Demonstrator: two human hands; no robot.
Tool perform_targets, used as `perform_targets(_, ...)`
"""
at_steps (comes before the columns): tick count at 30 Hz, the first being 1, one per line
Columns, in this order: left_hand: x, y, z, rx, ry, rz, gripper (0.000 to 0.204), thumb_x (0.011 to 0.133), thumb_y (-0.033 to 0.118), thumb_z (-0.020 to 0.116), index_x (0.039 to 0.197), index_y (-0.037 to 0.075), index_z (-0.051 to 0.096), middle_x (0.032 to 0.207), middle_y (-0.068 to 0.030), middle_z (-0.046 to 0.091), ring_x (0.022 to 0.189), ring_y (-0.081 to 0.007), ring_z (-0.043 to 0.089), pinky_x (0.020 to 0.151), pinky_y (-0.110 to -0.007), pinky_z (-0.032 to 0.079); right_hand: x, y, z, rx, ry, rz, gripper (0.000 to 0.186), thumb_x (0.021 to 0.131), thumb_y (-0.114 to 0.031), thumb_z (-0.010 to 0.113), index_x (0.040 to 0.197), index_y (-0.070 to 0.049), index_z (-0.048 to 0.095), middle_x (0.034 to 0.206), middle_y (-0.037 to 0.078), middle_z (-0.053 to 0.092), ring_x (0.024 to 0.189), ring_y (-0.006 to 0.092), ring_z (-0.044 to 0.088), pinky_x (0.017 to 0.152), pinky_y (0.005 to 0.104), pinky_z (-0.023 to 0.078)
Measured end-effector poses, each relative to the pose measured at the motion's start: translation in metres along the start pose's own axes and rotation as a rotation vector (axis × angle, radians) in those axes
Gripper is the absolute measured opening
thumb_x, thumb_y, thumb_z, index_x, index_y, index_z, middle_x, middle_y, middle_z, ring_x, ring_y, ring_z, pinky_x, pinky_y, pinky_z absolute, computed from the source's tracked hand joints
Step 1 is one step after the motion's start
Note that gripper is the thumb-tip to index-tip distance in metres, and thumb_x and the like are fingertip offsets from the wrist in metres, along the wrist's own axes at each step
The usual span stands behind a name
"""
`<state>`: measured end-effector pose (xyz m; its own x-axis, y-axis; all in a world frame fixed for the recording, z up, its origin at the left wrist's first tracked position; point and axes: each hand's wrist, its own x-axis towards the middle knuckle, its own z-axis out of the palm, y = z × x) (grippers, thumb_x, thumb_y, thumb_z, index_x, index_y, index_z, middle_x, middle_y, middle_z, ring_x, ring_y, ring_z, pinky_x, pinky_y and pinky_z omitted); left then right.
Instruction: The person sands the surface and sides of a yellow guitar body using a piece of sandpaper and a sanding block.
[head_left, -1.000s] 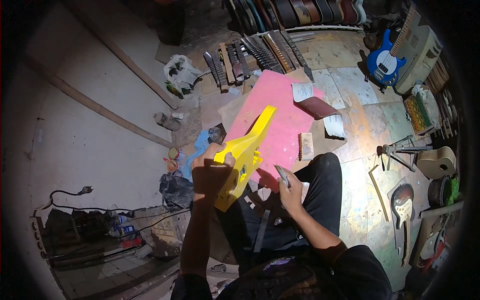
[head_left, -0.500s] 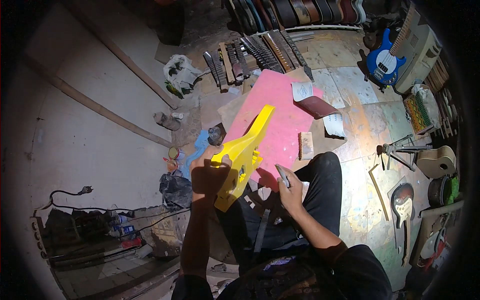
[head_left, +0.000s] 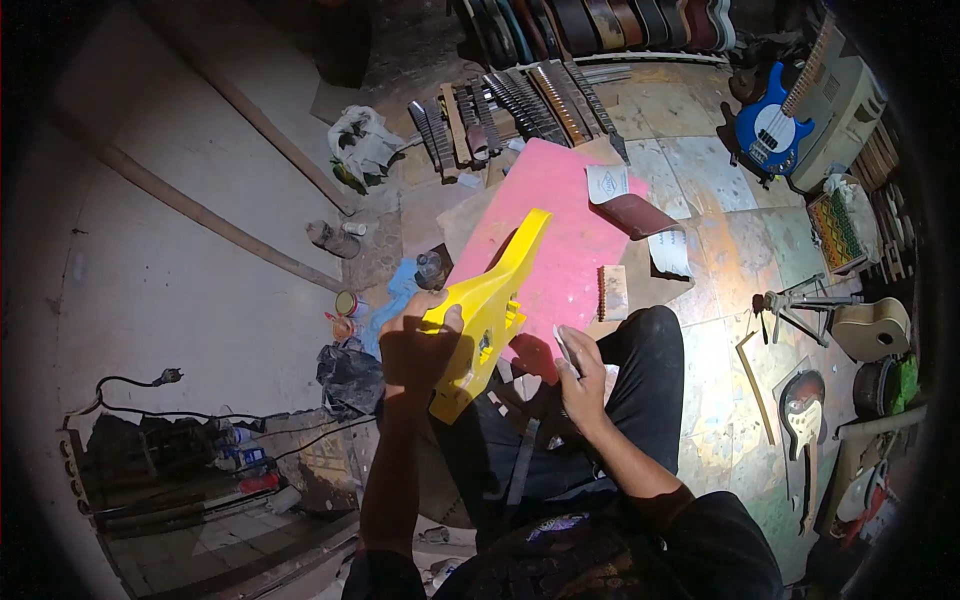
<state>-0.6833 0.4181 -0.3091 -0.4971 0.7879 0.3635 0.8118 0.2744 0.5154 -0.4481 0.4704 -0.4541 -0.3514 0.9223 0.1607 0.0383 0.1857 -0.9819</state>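
Yellow guitar body in hand

Our left hand (head_left: 420, 345) is clamped on the yellow guitar body (head_left: 487, 310); right hand (head_left: 580, 370), at 3 o'clock, pinches folded sandpaper (head_left: 563, 341).

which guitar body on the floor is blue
The blue bass guitar at upper right, by the pale cabinet; the body at lower right is red and white.

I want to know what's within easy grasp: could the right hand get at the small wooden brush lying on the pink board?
Probably yes. The right hand hovers just below the brush on the pink board, with nothing between them, though it already holds a small pale piece.
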Motion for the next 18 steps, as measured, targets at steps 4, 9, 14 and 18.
perform_targets(4, 0.006, 0.013, -0.008, -0.060, -0.054, 0.037, 0.032, 0.079, 0.015, 0.075, 0.109, 0.004, 0.069, 0.099, -0.0212, 0.075, 0.093, -0.0417, 0.075, 0.081, -0.046, 0.061, 0.010, -0.009, -0.002, -0.073, 0.024, -0.067, 0.038, 0.095, -0.002, 0.063, 0.133, 0.004, 0.066, 0.134, 0.021, 0.064, 0.128, 0.0352, 0.061, 0.113, 0.0416, 0.045)
perform_targets(9, -0.003, 0.009, -0.007, -0.010, -0.081, 0.149, 0.037, 0.081, 0.017, 0.075, 0.112, 0.001, 0.067, 0.109, -0.0241, 0.073, 0.095, -0.0439, 0.074, 0.082, -0.048, 0.061, 0.036, -0.051, 0.002, -0.086, -0.072, -0.188, 0.038, 0.093, 0.007, 0.060, 0.130, 0.000, 0.069, 0.130, 0.020, 0.067, 0.123, 0.0367, 0.065, 0.106, 0.0412, 0.051)
perform_targets(14, -0.028, 0.017, 0.000, -0.105, -0.029, -0.103, 0.053, 0.079, 0.011, 0.084, 0.125, 0.002, 0.060, 0.109, -0.0223, 0.072, 0.101, -0.0376, 0.073, 0.089, -0.044, 0.059, 0.073, -0.097, 0.005, -0.101, -0.257, -0.393, 0.046, 0.087, 0.016, 0.058, 0.128, -0.001, 0.069, 0.130, 0.021, 0.069, 0.120, 0.0368, 0.068, 0.103, 0.0404, 0.054)
perform_targets(18, -0.044, 0.027, 0.007, -0.133, 0.128, -0.087, 0.062, 0.078, 0.008, 0.088, 0.130, 0.001, 0.055, 0.114, -0.0208, 0.073, 0.105, -0.0323, 0.074, 0.094, -0.040, 0.057, 0.096, -0.108, 0.013, -0.153, -0.365, -0.508, 0.047, 0.084, 0.019, 0.058, 0.124, -0.001, 0.072, 0.128, 0.021, 0.072, 0.115, 0.0375, 0.072, 0.101, 0.0416, 0.056)
